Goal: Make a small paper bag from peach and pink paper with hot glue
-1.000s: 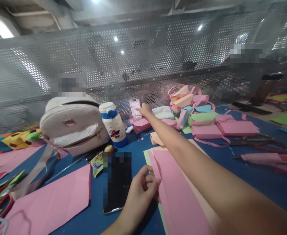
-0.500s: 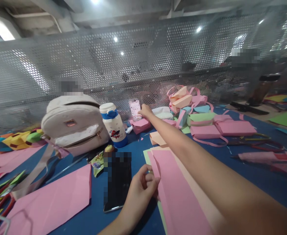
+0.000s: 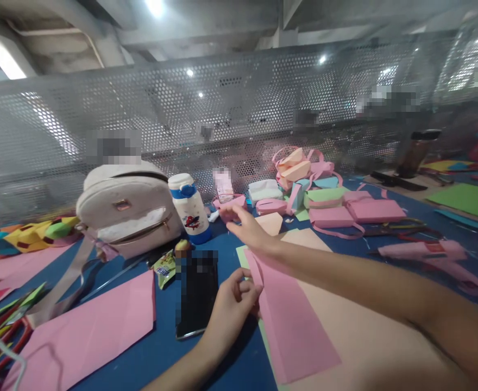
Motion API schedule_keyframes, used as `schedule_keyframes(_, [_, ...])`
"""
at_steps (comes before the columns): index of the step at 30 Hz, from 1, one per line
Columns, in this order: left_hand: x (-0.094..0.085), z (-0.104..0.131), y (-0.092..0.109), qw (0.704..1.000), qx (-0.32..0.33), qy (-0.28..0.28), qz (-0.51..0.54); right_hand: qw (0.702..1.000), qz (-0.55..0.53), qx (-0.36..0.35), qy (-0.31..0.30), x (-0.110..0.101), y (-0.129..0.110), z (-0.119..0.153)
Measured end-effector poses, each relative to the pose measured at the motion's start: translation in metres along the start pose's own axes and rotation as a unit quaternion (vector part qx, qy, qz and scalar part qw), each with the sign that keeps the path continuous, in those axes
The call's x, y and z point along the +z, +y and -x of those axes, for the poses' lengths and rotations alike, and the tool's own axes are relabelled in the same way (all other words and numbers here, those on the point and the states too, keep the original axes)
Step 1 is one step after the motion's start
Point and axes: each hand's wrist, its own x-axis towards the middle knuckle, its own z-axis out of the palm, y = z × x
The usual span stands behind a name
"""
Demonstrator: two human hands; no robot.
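Observation:
My left hand (image 3: pixel 238 296) pinches the left edge of a folded pink paper sheet (image 3: pixel 294 326), thumb on top. Beneath the pink sheet lie a peach sheet (image 3: pixel 365 331) and a light green sheet whose edge shows at the left. My right hand (image 3: pixel 245 225) hovers above the far end of the papers, its fingers apart and holding nothing. Just beyond its fingertips a phone with a lit screen (image 3: pixel 224 187) leans upright behind a small pink paper bag (image 3: pixel 231 204). A dark phone (image 3: pixel 198 298) lies beside my left hand.
A white backpack (image 3: pixel 127 209) and a water bottle (image 3: pixel 189 209) stand at the back left. Pink paper (image 3: pixel 100 326) and red-handled scissors (image 3: pixel 14 342) lie left. Several paper bags (image 3: pixel 332 214) are piled back right, near a pink glue gun (image 3: pixel 430 252). A perforated metal screen (image 3: pixel 161 108) rises behind.
My right hand has drawn back from the propped phone toward me, its fingers now spread. My left hand keeps its hold on the pink paper. The view has shifted slightly.

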Motion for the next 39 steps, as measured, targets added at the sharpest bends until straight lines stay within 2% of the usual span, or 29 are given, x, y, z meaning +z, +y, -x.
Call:
schedule_keyframes(2, [0.0,0.0,0.001,1.0,-0.001,-0.006,-0.006,0.999,-0.021,-0.001,-0.048,-0.017,-0.007,0.04])
schedule_keyframes(4, [0.0,0.0,0.001,1.0,0.0,-0.012,-0.015,0.997,-0.031,0.018,-0.071,-0.039,-0.011,0.072])
schedule_keyframes(7, [0.0,0.002,0.003,0.999,0.005,-0.017,-0.027,0.984,-0.078,0.133,-0.089,-0.072,-0.01,0.105])
schedule_keyframes(9, [0.0,0.004,0.005,0.999,0.017,-0.008,-0.034,0.968,-0.116,0.199,-0.104,-0.09,-0.004,0.119])
schedule_keyframes(11, [0.0,0.006,0.007,0.998,0.043,0.014,-0.038,0.949,-0.143,0.263,-0.093,-0.103,0.002,0.128])
schedule_keyframes(14, [0.0,0.008,0.009,0.993,0.092,0.057,-0.038,0.91,-0.226,0.342,-0.067,-0.114,0.003,0.138])
schedule_keyframes(16, [0.0,0.009,0.01,0.99,0.109,0.079,-0.033,0.877,-0.311,0.357,-0.085,-0.115,-0.003,0.141])
schedule_keyframes(19, [0.0,0.008,0.009,0.989,0.112,0.095,-0.025,0.84,-0.394,0.337,-0.157,-0.11,-0.013,0.141])
schedule_keyframes(21, [0.001,0.006,0.009,0.992,0.098,0.083,-0.015,0.846,-0.4,0.311,-0.166,-0.105,-0.013,0.138])
schedule_keyframes(25, [0.002,0.001,0.006,0.999,0.033,0.01,0.019,0.87,-0.395,0.27,-0.119,-0.098,-0.002,0.135])
schedule_keyframes(32, [0.0,-0.003,0.0,0.999,-0.025,-0.013,0.018,0.895,-0.337,0.237,-0.169,-0.101,0.009,0.147])
schedule_keyframes(36, [0.003,0.002,0.001,0.997,-0.05,-0.048,-0.033,0.903,-0.281,0.257,-0.2,-0.103,0.006,0.149])
schedule_keyframes(39, [0.005,0.004,0.001,0.994,-0.057,-0.065,-0.067,0.914,-0.233,0.278,-0.184,-0.102,-0.001,0.15])
